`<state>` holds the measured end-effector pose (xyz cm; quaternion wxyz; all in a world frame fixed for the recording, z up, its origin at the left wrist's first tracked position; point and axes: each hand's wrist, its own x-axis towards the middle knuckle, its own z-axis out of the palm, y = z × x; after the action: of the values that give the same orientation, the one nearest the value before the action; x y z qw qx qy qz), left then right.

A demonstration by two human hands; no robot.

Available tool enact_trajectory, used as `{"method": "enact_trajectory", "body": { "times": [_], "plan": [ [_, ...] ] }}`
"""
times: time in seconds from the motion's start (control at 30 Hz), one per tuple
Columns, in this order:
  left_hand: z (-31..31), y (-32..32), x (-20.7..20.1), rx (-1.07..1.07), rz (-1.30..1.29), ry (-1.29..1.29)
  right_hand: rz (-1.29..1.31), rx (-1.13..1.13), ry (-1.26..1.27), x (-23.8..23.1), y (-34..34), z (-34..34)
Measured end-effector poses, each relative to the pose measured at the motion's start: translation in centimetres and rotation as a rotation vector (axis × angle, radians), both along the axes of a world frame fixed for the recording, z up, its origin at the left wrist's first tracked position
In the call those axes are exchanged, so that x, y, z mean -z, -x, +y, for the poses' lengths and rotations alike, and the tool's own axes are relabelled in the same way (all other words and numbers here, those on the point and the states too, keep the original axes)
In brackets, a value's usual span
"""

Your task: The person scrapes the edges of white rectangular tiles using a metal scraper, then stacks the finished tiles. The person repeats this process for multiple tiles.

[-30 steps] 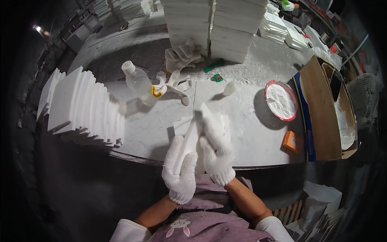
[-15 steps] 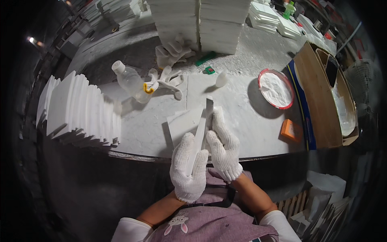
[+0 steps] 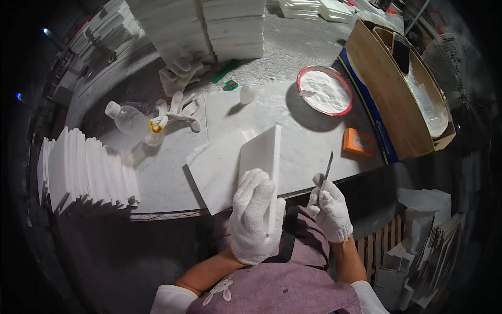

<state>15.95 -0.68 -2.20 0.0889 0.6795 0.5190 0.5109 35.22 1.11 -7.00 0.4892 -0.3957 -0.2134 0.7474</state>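
Observation:
My left hand point(image 3: 255, 214), in a white knitted glove, is closed round the lower part of a white marble tile point(image 3: 259, 153). The tile stands tilted up on edge. Partly behind it, another marble tile point(image 3: 212, 170) lies flat on the table with a corner past the front edge. Gloved too, my right hand point(image 3: 331, 209) pinches a thin metal blade point(image 3: 328, 166) that points upward, apart from the tile. Its grip end is hidden in the fingers. To its upper right stand an orange box point(image 3: 358, 142) and a red-rimmed bowl point(image 3: 339, 111) of white powder.
Upright tiles point(image 3: 83, 167) form a row at the left. Behind are a clear bottle point(image 3: 129, 119), spare gloves point(image 3: 180, 112), a small white bottle point(image 3: 247, 94) and tall tile stacks point(image 3: 235, 31). A cardboard box point(image 3: 384, 99) with a phone bounds the right side; a fan point(image 3: 455, 73) stands beyond.
My right hand has drawn away from the tile to the right, taking the blade along. My left hand has turned the tile so its broad face shows. The view has shifted right.

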Motion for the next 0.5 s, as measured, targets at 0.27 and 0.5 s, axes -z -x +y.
{"method": "enact_trajectory", "body": {
  "times": [0.27,0.5],
  "plan": [
    [-0.4,0.8,-0.2,0.028,-0.015,0.058,-0.277,-0.008,-0.180,-2.8,1.6,2.1],
    [-0.9,1.4,0.4,-0.007,-0.103,0.128,-0.552,-0.181,-0.405,-7.7,2.4,4.3]
  ]
}}
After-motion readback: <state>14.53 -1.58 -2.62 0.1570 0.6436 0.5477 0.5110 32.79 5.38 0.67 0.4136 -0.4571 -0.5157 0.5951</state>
